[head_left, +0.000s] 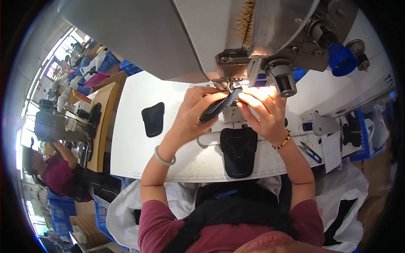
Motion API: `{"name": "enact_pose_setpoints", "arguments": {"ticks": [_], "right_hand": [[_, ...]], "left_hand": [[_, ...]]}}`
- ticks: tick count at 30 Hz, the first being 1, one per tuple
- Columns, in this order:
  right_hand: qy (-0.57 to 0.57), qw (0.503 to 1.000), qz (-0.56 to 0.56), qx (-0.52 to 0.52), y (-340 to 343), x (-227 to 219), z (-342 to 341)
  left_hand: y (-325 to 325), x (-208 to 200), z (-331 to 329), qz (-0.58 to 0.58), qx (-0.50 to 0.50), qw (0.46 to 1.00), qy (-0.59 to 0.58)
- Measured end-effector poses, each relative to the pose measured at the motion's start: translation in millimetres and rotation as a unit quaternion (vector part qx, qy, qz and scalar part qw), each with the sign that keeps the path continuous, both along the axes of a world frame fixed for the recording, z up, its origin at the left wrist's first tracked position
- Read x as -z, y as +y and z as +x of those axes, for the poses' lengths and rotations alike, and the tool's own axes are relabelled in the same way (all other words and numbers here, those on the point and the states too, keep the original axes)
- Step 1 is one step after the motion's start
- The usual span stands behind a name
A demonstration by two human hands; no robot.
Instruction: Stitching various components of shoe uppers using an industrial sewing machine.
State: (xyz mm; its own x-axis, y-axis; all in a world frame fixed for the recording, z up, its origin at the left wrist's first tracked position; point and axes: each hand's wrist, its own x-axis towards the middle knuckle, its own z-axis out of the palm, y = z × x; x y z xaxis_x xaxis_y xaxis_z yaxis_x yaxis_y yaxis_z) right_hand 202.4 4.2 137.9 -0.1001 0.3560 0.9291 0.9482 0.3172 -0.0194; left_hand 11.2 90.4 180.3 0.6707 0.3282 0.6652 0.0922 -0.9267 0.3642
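Note:
Under the needle area of a sewing machine point(230, 78), I hold a dark fabric piece point(219, 108), folded or curved, with a textured grey-blue strip along it. My left hand point(195, 110) grips its lower left side, thumb and fingers closed round it. At its upper right end, the fingertips of my right hand point(266, 110) press against it beside the presser foot. The fabric under the foot is partly hidden by my fingers. A flat black fabric piece point(238, 154) with light stitch lines lies nearest me, and a smaller black piece point(153, 119) lies to the left.
Blue-handled thread snips point(311, 152) lie right on the white table point(130, 139). Blue knobs point(341, 59) jut from the machine. A blue crate point(366, 135) stands at the right. White sacks point(126, 211) hang below the edge. At left a co-worker point(63, 173) sits by another machine point(59, 126).

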Motion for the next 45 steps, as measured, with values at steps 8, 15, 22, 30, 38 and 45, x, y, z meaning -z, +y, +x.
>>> {"name": "enact_pose_setpoints", "arguments": {"ticks": [8, 15, 22, 30, 38, 45], "right_hand": [[0.005, 1.000, 0.005, -0.022, 2, 2, 3], [-0.009, 0.999, 0.012, -0.041, -2, 4, -3], [-0.029, 0.994, -0.027, -0.107, -8, 8, -3], [-0.044, 0.991, -0.039, -0.121, -10, 2, 3], [-0.039, 0.985, -0.048, -0.161, -9, 0, 10], [-0.044, 0.980, -0.032, -0.189, -8, -5, 12]], "left_hand": [[29, 21, -1, 0.091, 0.085, 0.992, -0.023], [6, 9, -6, 0.093, 0.039, 0.995, 0.023], [-33, 3, 7, 0.121, -0.078, 0.988, 0.059], [-31, 14, 3, 0.155, -0.071, 0.985, 0.024], [-33, 19, 8, 0.190, -0.084, 0.978, 0.007], [-20, 20, 7, 0.201, -0.018, 0.979, -0.030]]}}
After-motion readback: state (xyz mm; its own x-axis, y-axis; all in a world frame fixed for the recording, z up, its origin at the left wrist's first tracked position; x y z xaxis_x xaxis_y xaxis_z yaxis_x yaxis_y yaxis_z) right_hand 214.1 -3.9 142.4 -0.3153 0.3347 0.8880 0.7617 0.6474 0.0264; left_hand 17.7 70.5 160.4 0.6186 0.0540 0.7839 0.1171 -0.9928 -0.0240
